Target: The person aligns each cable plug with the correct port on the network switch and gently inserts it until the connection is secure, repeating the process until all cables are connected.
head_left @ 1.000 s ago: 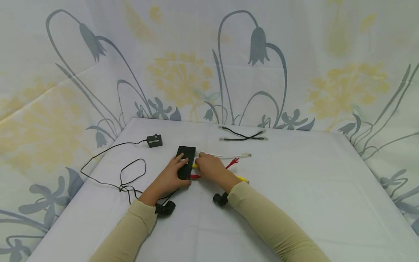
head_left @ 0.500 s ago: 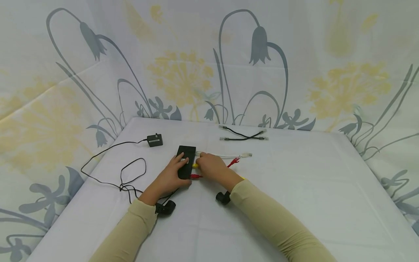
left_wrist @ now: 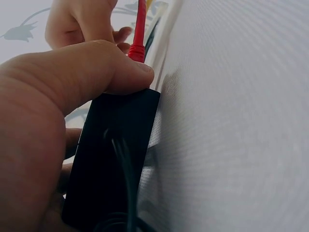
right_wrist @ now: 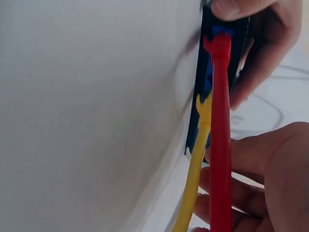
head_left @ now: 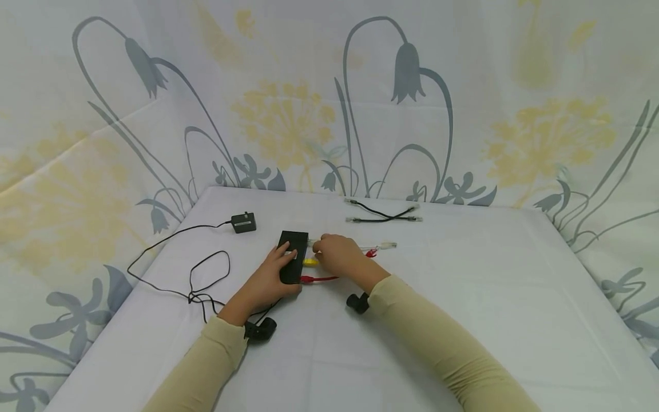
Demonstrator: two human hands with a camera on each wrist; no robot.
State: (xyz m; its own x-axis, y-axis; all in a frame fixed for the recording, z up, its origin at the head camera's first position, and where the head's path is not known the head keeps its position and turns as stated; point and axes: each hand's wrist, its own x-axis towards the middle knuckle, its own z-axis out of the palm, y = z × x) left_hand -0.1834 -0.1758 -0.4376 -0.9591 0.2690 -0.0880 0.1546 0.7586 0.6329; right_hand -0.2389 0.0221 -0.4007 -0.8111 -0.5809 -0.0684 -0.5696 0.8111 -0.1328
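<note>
In the head view my left hand (head_left: 268, 279) grips a small black network switch (head_left: 294, 243), its thumb against the near end and fingers across the top. A red network cable (right_wrist: 220, 121) and a yellow network cable (right_wrist: 192, 179) have plugs in the switch's right side. Behind them, the white network cable's (head_left: 388, 245) near end meets the same side. My right hand (head_left: 340, 254) is just right of the switch, over the white cable and near the yellow plug. Its fingertips are partly hidden behind the cables, so a grip on either cannot be made out.
A black power adapter (head_left: 243, 222) lies back left, its thin cord (head_left: 154, 241) looped across the table and entering the switch's end. Two short black network cables (head_left: 383, 217) lie crossed at the back. Patterned fabric (head_left: 309, 114) hangs behind the white table.
My right hand has shifted slightly right, away from the switch, uncovering more of the yellow plug and red cable. My left hand stays on the switch.
</note>
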